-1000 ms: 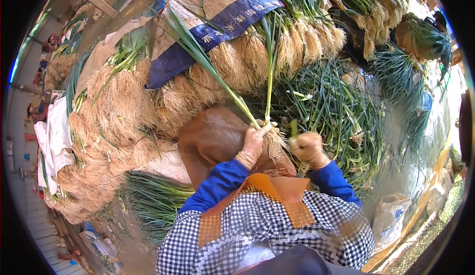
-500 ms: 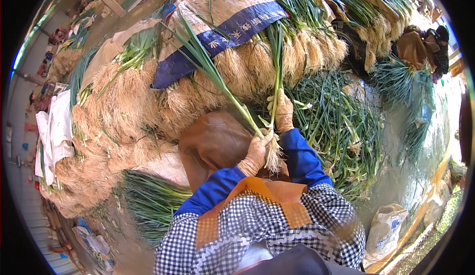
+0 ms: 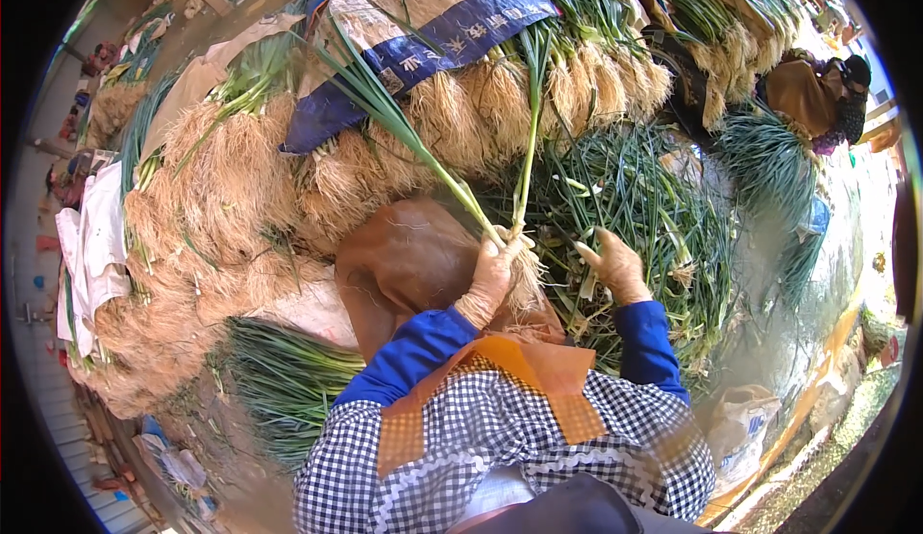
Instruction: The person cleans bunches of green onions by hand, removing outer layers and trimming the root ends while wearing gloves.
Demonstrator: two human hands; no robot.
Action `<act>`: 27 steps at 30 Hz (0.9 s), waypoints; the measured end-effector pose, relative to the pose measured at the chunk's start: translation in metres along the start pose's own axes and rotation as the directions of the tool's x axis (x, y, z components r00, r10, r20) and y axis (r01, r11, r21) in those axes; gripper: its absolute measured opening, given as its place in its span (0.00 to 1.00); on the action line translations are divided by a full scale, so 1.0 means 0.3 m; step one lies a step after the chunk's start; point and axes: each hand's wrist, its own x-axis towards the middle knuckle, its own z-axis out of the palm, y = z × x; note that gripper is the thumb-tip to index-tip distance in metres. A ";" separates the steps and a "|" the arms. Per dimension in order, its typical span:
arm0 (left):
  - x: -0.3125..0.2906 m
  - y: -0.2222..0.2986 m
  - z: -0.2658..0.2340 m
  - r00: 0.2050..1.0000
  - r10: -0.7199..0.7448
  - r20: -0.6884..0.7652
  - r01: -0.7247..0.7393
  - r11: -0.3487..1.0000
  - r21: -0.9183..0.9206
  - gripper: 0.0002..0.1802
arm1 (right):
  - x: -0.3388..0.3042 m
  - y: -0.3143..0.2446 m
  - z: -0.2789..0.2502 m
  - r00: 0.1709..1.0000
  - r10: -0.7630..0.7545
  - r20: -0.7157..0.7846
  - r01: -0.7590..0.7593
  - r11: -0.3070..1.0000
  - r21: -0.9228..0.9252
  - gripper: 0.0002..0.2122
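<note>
Between the left hand (image 3: 488,274) and right hand (image 3: 620,270) lies a gap (green onion roots (image 3: 525,282) narrow it); beyond the right fingers (image 3: 610,245), tangled leaves (image 3: 663,212) obstruct; beyond the left, stacked root bundles (image 3: 452,116)

Well left of the left hand (image 3: 492,273), pale grey ribbed sheeting (image 3: 44,409) curves past; nearer, below-left of it, lies brown, littered ground (image 3: 210,421). Right of the right hand (image 3: 620,270), grey floor (image 3: 774,318) shines in strong daylight, edged farther right by a yellow-orange strip (image 3: 825,388).

Left hand (image 3: 490,279) partly hides the stalks (image 3: 525,173); top edge crops the sack (image 3: 423,5)
</note>
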 end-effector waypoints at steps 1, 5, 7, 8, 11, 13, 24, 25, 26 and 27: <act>0.011 -0.024 -0.036 0.997 0.080 -0.019 -0.076 0.984 0.160 0.10 | 0.041 -0.151 -0.063 0.996 -0.093 0.007 0.090 0.978 0.189 0.28; 0.025 -0.070 -0.075 0.984 0.180 0.000 -0.168 0.917 0.363 0.09 | 0.129 -0.401 -0.078 0.880 -0.429 -0.205 0.476 0.795 0.377 0.17; 0.016 -0.045 -0.048 0.994 0.105 0.008 -0.104 0.976 0.194 0.09 | 0.126 -0.363 -0.030 0.917 -0.388 -0.092 0.362 0.713 0.601 0.07; -0.005 -0.024 -0.001 0.994 0.100 0.034 -0.103 0.988 0.112 0.09 | 0.094 -0.356 -0.055 0.966 -0.243 0.092 0.031 0.456 0.889 0.06; -0.021 -0.003 0.023 1.000 0.004 0.003 -0.004 0.995 0.100 0.08 | 0.019 -0.314 -0.044 0.862 -0.435 -0.260 0.474 0.511 0.717 0.06; 0.003 0.021 -0.022 0.996 -0.027 -0.082 0.031 0.999 0.043 0.03 | -0.051 -0.321 -0.087 0.677 -0.726 -0.123 0.672 0.541 0.506 0.07; -0.021 0.110 0.011 0.963 -0.265 0.048 0.270 0.950 -0.158 0.07 | 0.185 -0.307 -0.043 0.728 -0.680 0.092 0.584 0.685 0.436 0.08; -0.020 0.122 -0.018 0.956 -0.274 0.100 0.290 0.935 -0.203 0.07 | 0.163 -0.299 -0.063 0.666 -0.714 0.219 0.661 0.700 0.270 0.08; -0.021 0.127 -0.026 0.960 -0.265 0.092 0.279 0.937 -0.211 0.07 | 0.126 -0.262 -0.076 0.614 -0.705 0.355 0.727 0.680 0.095 0.08; -0.021 0.133 -0.032 0.965 -0.250 0.082 0.263 0.913 -0.311 0.06 | 0.102 -0.227 -0.067 0.628 -0.552 0.549 0.668 0.744 -0.015 0.08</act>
